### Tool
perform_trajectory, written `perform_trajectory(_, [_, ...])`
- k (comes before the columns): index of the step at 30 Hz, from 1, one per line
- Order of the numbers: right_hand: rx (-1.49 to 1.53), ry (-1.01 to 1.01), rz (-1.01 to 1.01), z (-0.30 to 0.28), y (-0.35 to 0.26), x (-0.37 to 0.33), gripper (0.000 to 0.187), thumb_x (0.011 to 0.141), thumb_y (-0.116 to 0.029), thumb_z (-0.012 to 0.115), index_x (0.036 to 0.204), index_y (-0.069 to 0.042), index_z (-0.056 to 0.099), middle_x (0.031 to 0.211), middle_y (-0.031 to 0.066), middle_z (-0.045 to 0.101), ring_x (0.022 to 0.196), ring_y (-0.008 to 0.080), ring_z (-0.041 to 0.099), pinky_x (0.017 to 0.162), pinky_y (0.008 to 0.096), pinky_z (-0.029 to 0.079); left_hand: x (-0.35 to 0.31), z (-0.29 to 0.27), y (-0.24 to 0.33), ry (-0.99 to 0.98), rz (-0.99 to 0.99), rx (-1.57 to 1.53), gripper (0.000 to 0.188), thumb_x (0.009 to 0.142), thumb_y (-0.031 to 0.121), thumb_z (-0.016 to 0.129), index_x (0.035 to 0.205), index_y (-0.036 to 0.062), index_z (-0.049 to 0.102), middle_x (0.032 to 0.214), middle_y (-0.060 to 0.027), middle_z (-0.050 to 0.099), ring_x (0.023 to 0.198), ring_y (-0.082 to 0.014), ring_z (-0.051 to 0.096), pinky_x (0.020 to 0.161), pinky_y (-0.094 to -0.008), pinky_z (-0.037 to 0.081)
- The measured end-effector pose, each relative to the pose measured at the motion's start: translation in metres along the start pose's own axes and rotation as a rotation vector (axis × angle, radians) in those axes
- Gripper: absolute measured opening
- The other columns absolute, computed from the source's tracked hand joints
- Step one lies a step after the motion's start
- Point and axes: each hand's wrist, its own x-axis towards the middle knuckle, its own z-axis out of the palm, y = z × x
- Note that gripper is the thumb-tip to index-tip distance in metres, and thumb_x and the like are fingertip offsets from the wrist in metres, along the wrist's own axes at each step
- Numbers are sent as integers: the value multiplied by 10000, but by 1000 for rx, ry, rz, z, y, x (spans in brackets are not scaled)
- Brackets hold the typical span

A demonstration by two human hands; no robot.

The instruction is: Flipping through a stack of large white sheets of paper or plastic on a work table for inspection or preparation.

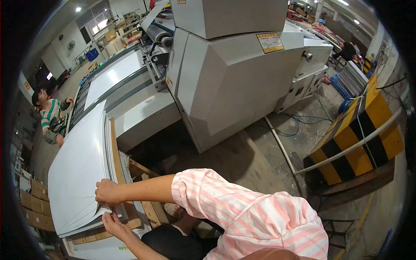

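A tall stack of large white sheets (78, 160) lies at the left, its near corner edges fanned and slightly lifted. My right hand (109, 192) is closed on the edge of the upper sheets, fingers curled over them. Just below it, my left hand (116, 226) is turned palm up beside the stack's corner, with thumb and fingers apart. Its fingertips are close to the sheet edges; whether they touch is hard to make out. Under the sheets shows a wooden pallet (92, 235).
A big grey machine (234, 82) stands ahead, with a feed bed (117, 73) carrying a white sheet. Across the stack is a co-worker (53, 115) in a striped top. To the right are a yellow-black striped block (359, 134) and a pipe rail (346, 157). Cardboard boxes (35, 203) stand far left.
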Motion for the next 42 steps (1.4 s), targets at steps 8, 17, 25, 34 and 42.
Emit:
perform_trajectory(8, [68, 37, -27, -8, -5, -2, 299, 708, -392, 591, 645, -106, 654, 701, 23, 607, 769, 221, 544, 640, 349, 418, 1, -1, 3, -30, -53, -120, 445, 909, 291, 485, 1208, -35, 439, 1155, -129, 486, 998, -205, 516, 861, -299, 429])
perform_trajectory(17, [83, 159, -27, 10, -2, 12, 212, 722, -285, 588, 637, -95, 630, 662, 64, 598, 744, 262, 562, 579, 372, 451, -1, 10, 4, -31, 29, 71, 417, 919, 197, 464, 1255, -41, 395, 1135, -132, 504, 982, -209, 530, 824, -278, 447])
perform_trajectory(25, [291, 548, 36, -14, -8, 26, 185, 676, -235, 632, 590, -77, 587, 628, 58, 580, 699, 259, 551, 570, 378, 443, 12, -6, -4, -26, 48, 127, 283, 858, 43, 483, 1130, -16, 535, 919, -36, 560, 631, -62, 443, 552, -177, 379])
perform_trajectory(34, [68, -58, -91, 2, 3, -4, 132, 639, -232, 636, 674, -105, 649, 748, 16, 618, 816, 235, 564, 617, 353, 462, -12, 17, 7, 107, 84, 29, 503, 864, 25, 471, 1308, -41, 243, 1113, -152, 470, 871, -220, 528, 833, -323, 490])
perform_trajectory(42, [-115, 162, -154, 8, -1, -1, 93, 620, -235, 618, 650, -150, 640, 730, -25, 587, 790, 190, 536, 636, 315, 418, 12, -15, -5, 77, 20, -10, 455, 840, 8, 500, 1245, -44, 298, 1034, -143, 485, 885, -210, 511, 798, -319, 478])
